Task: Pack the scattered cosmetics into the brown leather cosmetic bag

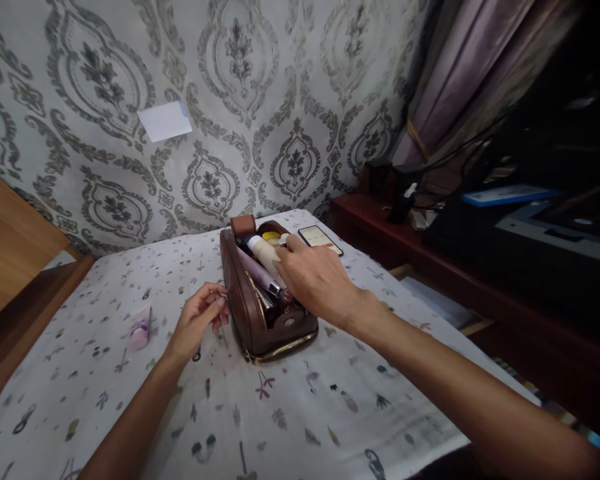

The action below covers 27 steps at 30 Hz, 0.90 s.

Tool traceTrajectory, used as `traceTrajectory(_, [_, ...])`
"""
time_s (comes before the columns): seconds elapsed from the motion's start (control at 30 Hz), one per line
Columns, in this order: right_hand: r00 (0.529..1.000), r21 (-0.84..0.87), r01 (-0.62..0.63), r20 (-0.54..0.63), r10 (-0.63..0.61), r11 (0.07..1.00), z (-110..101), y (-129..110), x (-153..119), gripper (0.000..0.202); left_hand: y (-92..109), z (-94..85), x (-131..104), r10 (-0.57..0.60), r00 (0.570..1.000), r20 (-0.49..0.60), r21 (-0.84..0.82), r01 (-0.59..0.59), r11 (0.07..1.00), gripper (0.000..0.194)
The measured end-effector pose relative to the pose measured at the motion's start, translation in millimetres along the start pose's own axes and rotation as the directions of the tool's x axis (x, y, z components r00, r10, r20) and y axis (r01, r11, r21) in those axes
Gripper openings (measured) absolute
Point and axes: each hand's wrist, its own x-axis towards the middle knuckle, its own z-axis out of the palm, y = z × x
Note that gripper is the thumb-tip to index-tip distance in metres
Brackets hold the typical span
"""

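A brown zippered bag [237, 303] stands unzipped on a white patterned cloth [260, 427]. Inside it lie a cream tube [264, 253], a mauve tube with a silver end [260, 272], a yellow round item [271, 236] and other items partly hidden. My right hand [317, 277] is over the bag's right side, fingers bent down into the opening; what its fingertips hold, if anything, is hidden. Beside the bag's left wall is my left hand [203, 317], fingers loosely curled and apart, holding nothing. A small pink and white tube [140, 328] lies farther left.
A phone with a lit screen [321, 241] lies behind my right hand. Along the right runs a dark red desk [370, 223] with an open drawer [437, 303] and cables. A wooden panel [20, 240] stands at the left, and a patterned wall [260, 153] rises behind.
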Motion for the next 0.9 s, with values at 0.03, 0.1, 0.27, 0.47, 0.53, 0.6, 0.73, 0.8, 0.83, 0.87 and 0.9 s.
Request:
traceTrajectory(0.03, [1.0, 0.004, 0.011, 0.014, -0.011, 1.0, -0.3, 0.0, 0.4, 0.031, 0.0, -0.1, -0.1, -0.001, 1.0, 0.001, -0.002, 0.001, 1.0, 0.029])
traceTrajectory(0.1, [0.999, 0.008, 0.03, 0.028, -0.03, 1.0, 0.7, 0.6, 1.0, 0.031, 0.4, 0.0, -0.4, -0.008, 1.0, -0.002, -0.007, 0.008, 1.0, 0.03])
traceTrajectory(0.27, [0.999, -0.005, 0.033, 0.002, -0.033, 0.999, 7.1, 2.9, 1.0, 0.031, 1.3, 0.5, -1.0, -0.012, 1.0, -0.005, -0.017, 0.012, 1.0, 0.031])
traceTrajectory(0.47, [0.999, -0.004, 0.039, -0.025, -0.039, 0.999, 6.5, 2.9, -2.0, 0.025, 1.1, -0.3, -0.7, -0.009, 1.0, 0.002, -0.039, 0.009, 0.999, 0.031])
traceTrajectory(0.53, [0.999, 0.001, 0.036, -0.039, -0.036, 0.999, 5.4, 2.6, -3.3, 0.024, 1.0, -0.4, -0.6, -0.008, 1.0, 0.002, -0.037, 0.008, 0.999, 0.031])
traceTrajectory(0.6, [0.999, 0.004, 0.032, -0.039, -0.032, 0.999, 4.3, 2.2, -4.5, 0.024, 0.6, -0.3, -0.4, -0.005, 1.0, 0.006, -0.034, 0.005, 0.999, 0.031])
traceTrajectory(0.73, [0.999, 0.01, 0.029, -0.026, -0.029, 1.0, 1.6, 0.8, -5.9, 0.025, -0.4, -0.1, -0.1, -0.006, 1.0, 0.013, -0.039, 0.007, 0.999, 0.031])
traceTrajectory(0.8, [0.999, 0.009, 0.02, -0.03, -0.019, 1.0, 0.3, -0.4, -5.8, 0.025, -0.4, 0.0, -0.3, -0.007, 1.0, 0.014, -0.041, 0.008, 0.999, 0.031])
traceTrajectory(0.83, [1.0, 0.01, 0.012, -0.027, -0.012, 1.0, -0.2, -1.1, -5.7, 0.025, -0.2, 0.1, -0.5, -0.006, 1.0, 0.016, -0.043, 0.007, 0.999, 0.031])
traceTrajectory(0.87, [1.0, 0.01, 0.006, -0.023, -0.006, 1.0, -0.6, -1.8, -5.5, 0.026, 0.1, 0.1, -0.8, -0.005, 1.0, 0.017, -0.045, 0.005, 0.999, 0.031])
traceTrajectory(0.9, [1.0, 0.012, 0.001, -0.018, -0.001, 1.0, -0.8, -2.4, -5.3, 0.026, 0.3, 0.1, -1.0, -0.002, 1.0, 0.019, -0.047, 0.003, 0.999, 0.031])
